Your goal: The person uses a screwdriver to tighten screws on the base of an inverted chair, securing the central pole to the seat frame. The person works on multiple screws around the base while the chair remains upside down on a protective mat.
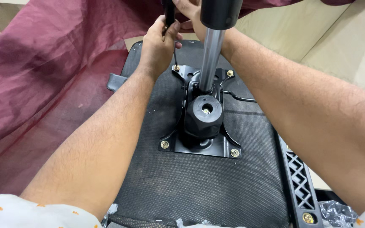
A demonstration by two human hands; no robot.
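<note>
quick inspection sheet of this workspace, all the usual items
surface: black fabric underside of a chair seat, lying flat
job's things: black metal mounting plate with brass-coloured bolts at its corners; chrome gas-lift column upright in it; black knob; screwdriver tip on the far-left bolt
clutter: torn clear plastic wrap, lower right
grippers: left hand grips the screwdriver; right hand at its handle, partly hidden
cables: thin black lever rod beside the plate
surroundings: maroon cloth; pale wood floor; black plastic armrest bracket

black seat underside (199, 185), maroon cloth (43, 71), brass bolts (164, 144), silver column (209, 59)
</note>
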